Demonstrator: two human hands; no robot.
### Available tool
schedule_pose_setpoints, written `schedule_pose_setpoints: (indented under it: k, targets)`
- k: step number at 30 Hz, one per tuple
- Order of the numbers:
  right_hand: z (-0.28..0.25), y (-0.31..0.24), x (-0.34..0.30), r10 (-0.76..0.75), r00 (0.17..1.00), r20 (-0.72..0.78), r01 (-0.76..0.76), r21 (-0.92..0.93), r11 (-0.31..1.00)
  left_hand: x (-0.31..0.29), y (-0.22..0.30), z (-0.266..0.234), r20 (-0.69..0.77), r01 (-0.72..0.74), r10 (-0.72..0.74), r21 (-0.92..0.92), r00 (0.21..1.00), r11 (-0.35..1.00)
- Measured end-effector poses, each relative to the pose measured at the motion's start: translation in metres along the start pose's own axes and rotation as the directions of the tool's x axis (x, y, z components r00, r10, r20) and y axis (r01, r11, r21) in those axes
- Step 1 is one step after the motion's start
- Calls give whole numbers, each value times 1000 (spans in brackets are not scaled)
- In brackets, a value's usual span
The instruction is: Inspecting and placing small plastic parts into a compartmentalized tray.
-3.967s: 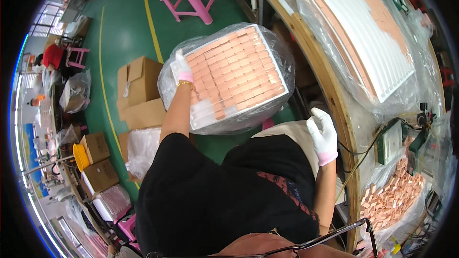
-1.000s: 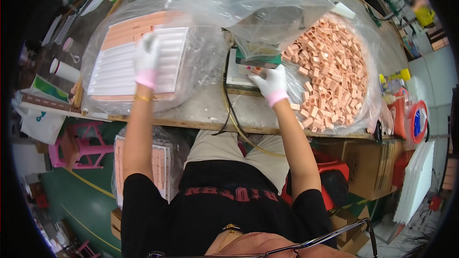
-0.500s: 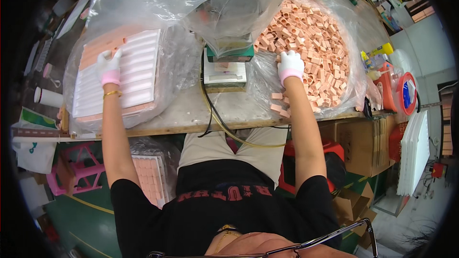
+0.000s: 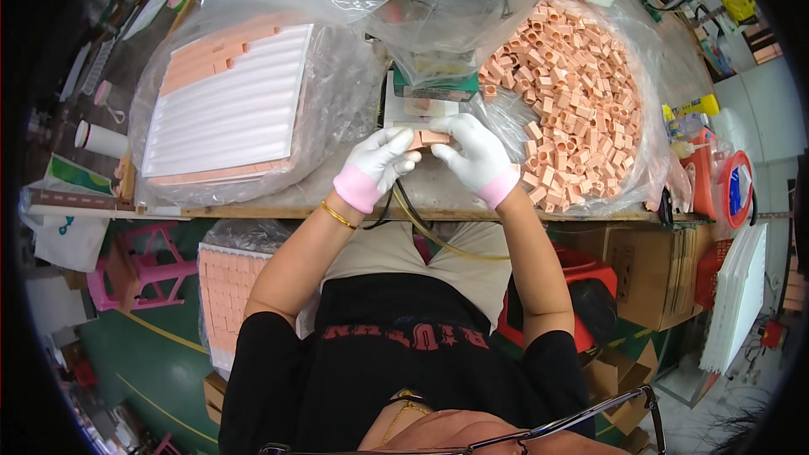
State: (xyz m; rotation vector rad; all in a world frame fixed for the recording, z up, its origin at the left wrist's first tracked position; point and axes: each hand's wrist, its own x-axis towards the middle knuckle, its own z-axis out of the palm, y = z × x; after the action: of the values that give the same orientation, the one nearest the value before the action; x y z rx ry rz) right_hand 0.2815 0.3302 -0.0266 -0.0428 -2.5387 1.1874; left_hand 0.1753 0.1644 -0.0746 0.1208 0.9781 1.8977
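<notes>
Peach-coloured small blocks [image 4: 434,138], apparently two end to end, sit in front of the green-topped device [image 4: 434,89], pinched by the left hand [image 4: 381,162], fingers bent inward, and the right hand [image 4: 477,152], half curled. Both hands have since left the part-filled white ribbed tray [image 4: 232,105] and loose heap [image 4: 581,109] and met between them. Work appears to be at piece-by-piece handling.

Fingers [image 4: 456,124] partly hide pink pieces [image 4: 433,138] (their ends).
</notes>
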Motion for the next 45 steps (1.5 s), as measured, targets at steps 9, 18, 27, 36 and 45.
schedule_pose_setpoints:
  k: [9, 18, 27, 36, 45]
  targets:
    - [3, 3, -8, 237, 970, -60, -184, 459, 869, 5, -7, 8, 138, 140, -129, -79, 982, 987]
    - [6, 46, 27, -15, 947, -320, -93, -320, 943, -6, 53, 16, -75, -85, 161, 598, 984, 797]
    - [22, 39, 29, 49, 953, -299, -152, -329, 932, 73, 268, -92, 48, 289, 507, 774, 861, -564]
    - [-15, 74, -29, 117, 931, -347, -211, -248, 946, 124, 294, -76, -109, 220, 193, 583, 975, -782]
    - [-35, 81, -53, 158, 903, -399, -268, -236, 934, 111, 305, -85, -121, 238, 221, 725, 968, -647]
